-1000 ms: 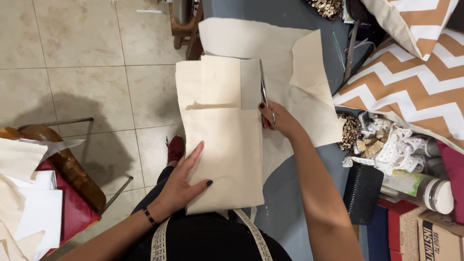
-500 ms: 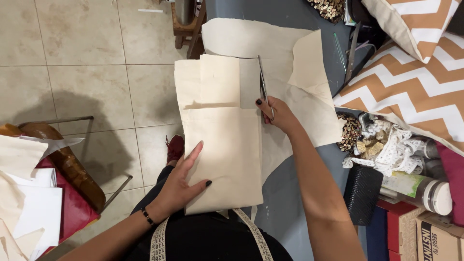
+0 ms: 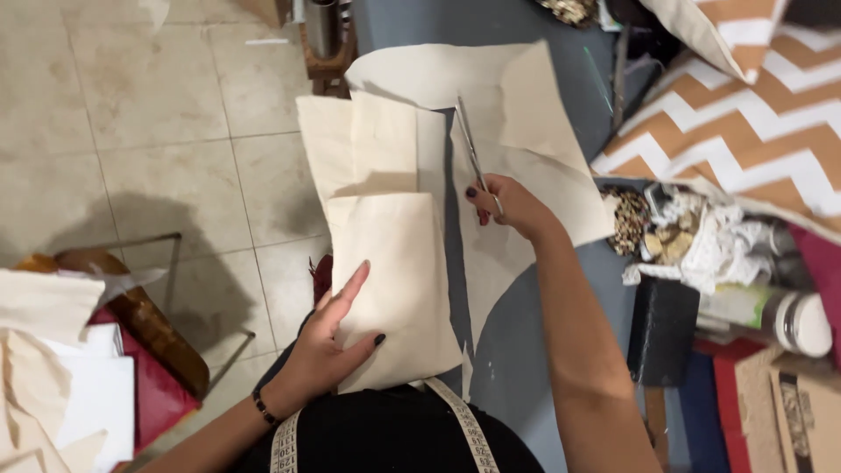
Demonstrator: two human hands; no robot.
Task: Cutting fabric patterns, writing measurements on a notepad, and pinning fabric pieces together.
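A grey-blue counter [image 3: 543,289] carries a broad sheet of plain cream cloth [image 3: 526,131], matte and lightly creased, its far edge curved. Left of the counter lies a floor of pale beige tiles [image 3: 131,114]. Right of the cloth sit cushions with orange and white zigzag stripes [image 3: 745,131], and below them a heap of lace and trimmings [image 3: 701,236]. A smaller rectangular cream panel [image 3: 394,263], folded across its middle, overhangs the counter's left edge. The left hand [image 3: 328,350] lies flat on that panel, fingers spread. The right hand [image 3: 508,206] is closed on slim metal scissors [image 3: 473,158], blades pointing away into the cloth.
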